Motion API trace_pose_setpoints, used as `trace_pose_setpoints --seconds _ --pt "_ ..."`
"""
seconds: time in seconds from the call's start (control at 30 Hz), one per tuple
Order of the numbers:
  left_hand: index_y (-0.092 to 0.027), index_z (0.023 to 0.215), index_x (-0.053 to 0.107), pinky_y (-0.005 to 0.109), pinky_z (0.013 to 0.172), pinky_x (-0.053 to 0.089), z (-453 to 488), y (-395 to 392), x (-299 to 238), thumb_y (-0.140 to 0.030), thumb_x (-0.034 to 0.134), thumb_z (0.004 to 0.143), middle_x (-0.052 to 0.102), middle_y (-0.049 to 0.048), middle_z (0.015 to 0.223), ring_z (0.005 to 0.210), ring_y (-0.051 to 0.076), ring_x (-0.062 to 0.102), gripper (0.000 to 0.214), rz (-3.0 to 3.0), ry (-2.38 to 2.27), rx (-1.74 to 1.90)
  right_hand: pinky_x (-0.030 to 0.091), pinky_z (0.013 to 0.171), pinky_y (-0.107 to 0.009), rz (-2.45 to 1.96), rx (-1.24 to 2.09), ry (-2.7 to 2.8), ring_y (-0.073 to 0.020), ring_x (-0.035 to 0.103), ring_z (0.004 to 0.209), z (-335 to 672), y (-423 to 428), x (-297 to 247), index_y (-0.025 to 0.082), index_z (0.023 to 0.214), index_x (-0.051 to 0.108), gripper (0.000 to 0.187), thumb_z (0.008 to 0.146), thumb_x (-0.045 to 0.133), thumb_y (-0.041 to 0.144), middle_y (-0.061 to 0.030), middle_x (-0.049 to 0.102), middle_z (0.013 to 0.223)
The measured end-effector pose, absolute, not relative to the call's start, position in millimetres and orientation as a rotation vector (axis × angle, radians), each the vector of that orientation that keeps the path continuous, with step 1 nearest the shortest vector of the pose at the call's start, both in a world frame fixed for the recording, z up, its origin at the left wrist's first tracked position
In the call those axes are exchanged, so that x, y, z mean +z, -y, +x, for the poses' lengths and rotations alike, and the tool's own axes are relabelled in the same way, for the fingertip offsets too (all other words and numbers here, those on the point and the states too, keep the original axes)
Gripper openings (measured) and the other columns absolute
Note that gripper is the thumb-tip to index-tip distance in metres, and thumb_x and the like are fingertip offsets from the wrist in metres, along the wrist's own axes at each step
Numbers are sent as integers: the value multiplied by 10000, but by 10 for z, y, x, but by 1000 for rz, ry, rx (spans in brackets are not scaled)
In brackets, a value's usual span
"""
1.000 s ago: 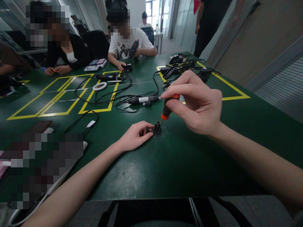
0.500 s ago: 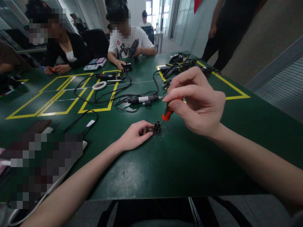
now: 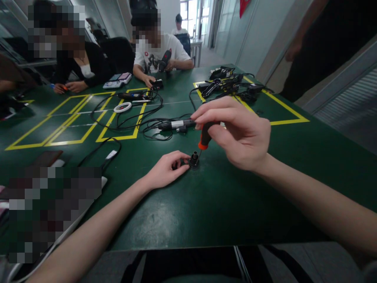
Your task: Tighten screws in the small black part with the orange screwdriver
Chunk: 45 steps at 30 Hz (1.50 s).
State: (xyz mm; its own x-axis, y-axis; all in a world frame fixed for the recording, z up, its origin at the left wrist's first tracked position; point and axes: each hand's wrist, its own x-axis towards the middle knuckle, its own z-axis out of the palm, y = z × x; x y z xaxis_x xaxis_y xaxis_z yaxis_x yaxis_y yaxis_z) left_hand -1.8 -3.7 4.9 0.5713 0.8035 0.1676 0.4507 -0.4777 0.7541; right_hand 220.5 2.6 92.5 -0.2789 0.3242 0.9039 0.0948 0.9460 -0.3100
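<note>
In the head view, steadying a small black round part point(image 3: 193, 162) on the green tabletop point(image 3: 206, 224) with the left hand point(image 3: 166, 171), pinching its left side between thumb and forefinger. Standing on its wider base, with a narrower cylinder pointing up, ahead of the middle of the table's near edge. Gripping a small screwdriver point(image 3: 203, 143) from above with the right hand point(image 3: 232, 131), clamped between thumb and bent fingers on the dark and orange handle. Slanting the thin shaft down to the right side of the part; cannot tell exactly where the tip ends.

Can see beyond the hands a black and grey corded tool point(image 3: 176, 125) lying crosswise near loops of black cable point(image 3: 147, 126), and farther left a white ring point(image 3: 116, 109). Can make out a tangle of black devices and cables point(image 3: 219, 85) at the far right of the tabletop, partly within a yellow tape outline point(image 3: 290, 122). Nearer, at left, can see a black cable with a white tag point(image 3: 112, 154). Across the table, can see a co-worker in a white T-shirt point(image 3: 178, 51), holding a dark drill-like tool point(image 3: 165, 60) and touching a black object point(image 3: 157, 83) with the other hand.
</note>
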Motion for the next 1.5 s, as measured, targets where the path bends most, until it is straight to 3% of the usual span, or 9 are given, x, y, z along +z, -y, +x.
trace_pose_setpoints --seconds 0.13,0.33,0.47,0.6,0.7,0.83,0.93,1.2,1.5 --pt "-172 1125 752 253 691 465 -15 36 51 -299 629 975 665 12 874 696 123 535 232 2138 -985 690 656 878 -427 -374 143 1816 -228 728 988 2206 17 945 300 1058 829 127 990 731 257 -44 714 1037" --pt "-166 1137 744 254 690 466 -24 35 52 -312 622 983 675 22 899 703 124 529 245 2126 -986 678 652 887 -408 -327 223 1840 -207 751 964 2185 34 960 273 1187 797 275 1055 575 178 -47 764 1061" --pt "-167 1145 747 260 705 476 -29 39 53 -336 621 990 673 23 893 709 129 529 262 2125 -996 664 650 919 -422 -268 282 1814 -215 769 990 2159 2 927 248 1147 790 245 1062 565 198 -52 795 1028" --pt "-205 1375 689 264 719 483 -51 36 5 -317 634 979 690 45 1057 726 125 532 416 2163 -951 669 674 862 -425 -288 342 1757 -233 779 968 2128 3 883 251 1028 786 92 990 705 229 -62 815 1060" --pt "-233 1525 586 264 710 474 -78 32 -46 -341 665 965 677 46 1093 737 130 520 576 2195 -911 646 687 765 -384 -370 449 1733 -226 786 951 2119 27 864 252 1032 775 113 1016 665 235 -69 813 1170" --pt "-200 1473 623 279 737 471 -87 36 -50 -377 675 970 645 4 878 745 149 530 536 2188 -971 590 685 684 -341 -370 588 1722 -228 796 935 2133 29 848 274 1209 746 206 1034 636 280 -75 787 1305" --pt "-183 1413 641 276 728 474 -63 45 -4 -373 670 963 645 -1 874 733 143 538 489 2129 -980 609 679 667 -319 -357 635 1754 -213 791 907 2150 2 834 301 1265 723 244 1042 624 324 -68 782 1315" --pt "-182 1205 654 257 671 437 -43 53 57 -405 696 945 594 -38 787 681 127 537 345 2069 -961 668 644 711 -334 -357 366 1801 -209 733 940 2150 43 895 258 1057 790 115 953 743 274 -51 753 1070" --pt "-180 1105 679 256 694 459 -60 54 80 -396 804 866 670 -2 870 738 126 573 345 1959 -969 688 629 652 -299 -293 498 1786 -177 722 830 2172 21 882 216 1053 745 194 1043 561 278 -51 758 965"
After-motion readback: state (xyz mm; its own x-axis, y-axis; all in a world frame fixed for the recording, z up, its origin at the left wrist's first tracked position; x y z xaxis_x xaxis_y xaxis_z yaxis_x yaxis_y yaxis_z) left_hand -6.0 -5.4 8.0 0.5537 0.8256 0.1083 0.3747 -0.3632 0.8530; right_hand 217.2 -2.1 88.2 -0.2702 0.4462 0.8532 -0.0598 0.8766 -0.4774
